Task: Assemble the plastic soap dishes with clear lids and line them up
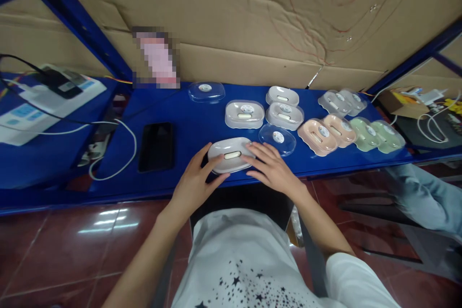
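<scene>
A white oval soap dish (231,147) with a pale oblong bar in its middle rests near the front edge of the blue table. My left hand (197,180) grips its left end, one finger reaching over the rim toward the bar and the thumb low at the front. At the right end, my right hand (274,168) holds the rim with its fingers spread a little. Just behind my right hand lies a clear lid (277,139) with a round white label. Another clear lid (207,92) lies farther back on the left.
Lidded white dishes (244,114) stand behind my hands. To the right are pink dishes (317,137), green dishes (388,135) and clear-grey ones (335,102). A black phone (156,147) and a white cable (135,139) lie left. Someone's jeans-clad leg (426,197) shows at right.
</scene>
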Motion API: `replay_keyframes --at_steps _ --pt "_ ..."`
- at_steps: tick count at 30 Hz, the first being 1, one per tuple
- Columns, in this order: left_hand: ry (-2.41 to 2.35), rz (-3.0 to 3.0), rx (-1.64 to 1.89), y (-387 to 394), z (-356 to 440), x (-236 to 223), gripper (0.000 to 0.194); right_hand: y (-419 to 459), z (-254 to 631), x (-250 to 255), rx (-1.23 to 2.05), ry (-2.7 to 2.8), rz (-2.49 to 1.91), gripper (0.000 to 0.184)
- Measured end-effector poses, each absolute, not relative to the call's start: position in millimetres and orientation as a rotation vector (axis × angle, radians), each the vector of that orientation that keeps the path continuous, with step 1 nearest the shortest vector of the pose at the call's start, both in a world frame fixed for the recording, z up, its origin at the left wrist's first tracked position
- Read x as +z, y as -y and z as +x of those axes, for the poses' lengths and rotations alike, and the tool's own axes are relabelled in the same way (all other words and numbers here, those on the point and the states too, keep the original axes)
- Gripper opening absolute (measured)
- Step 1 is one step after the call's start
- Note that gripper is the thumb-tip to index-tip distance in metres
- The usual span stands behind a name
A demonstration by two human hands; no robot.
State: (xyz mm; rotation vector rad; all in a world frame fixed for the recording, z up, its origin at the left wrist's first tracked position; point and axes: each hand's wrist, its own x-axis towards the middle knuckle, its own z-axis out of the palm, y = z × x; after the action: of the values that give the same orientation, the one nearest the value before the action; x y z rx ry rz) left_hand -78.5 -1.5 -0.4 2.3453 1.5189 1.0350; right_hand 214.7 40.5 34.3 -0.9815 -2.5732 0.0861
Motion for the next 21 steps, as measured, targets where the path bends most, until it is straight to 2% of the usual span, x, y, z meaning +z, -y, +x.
replay_keyframes --at_steps 5,7,11,14,17,21 --pt "-1.481 2.325 0.889 1.9 -80.6 5.7 0.041 -54.8 255.5 33.5 0.022 2.253 -1.549 0.066" --pt "-1.495 2.259 0.826 1.5 -81.4 8.2 0.053 -56.5 262.3 33.3 0.110 2.129 -1.624 0.066" --pt "-1.579 2.026 0.770 -0.2 -82.4 11.1 0.092 -46.0 247.3 36.8 0.438 2.116 -1.259 0.060" --pt "-1.554 1.969 0.758 -1.2 -83.8 11.4 0.107 -37.1 221.5 40.1 0.517 2.388 -0.932 0.063" --pt "-1.543 1.963 0.789 -1.4 -85.8 9.7 0.112 -36.0 200.8 42.9 0.372 2.570 -0.821 0.059" --pt "-1.538 1.975 0.801 -1.1 -87.4 7.3 0.101 -43.3 193.8 49.3 0.239 2.690 -0.825 0.058"
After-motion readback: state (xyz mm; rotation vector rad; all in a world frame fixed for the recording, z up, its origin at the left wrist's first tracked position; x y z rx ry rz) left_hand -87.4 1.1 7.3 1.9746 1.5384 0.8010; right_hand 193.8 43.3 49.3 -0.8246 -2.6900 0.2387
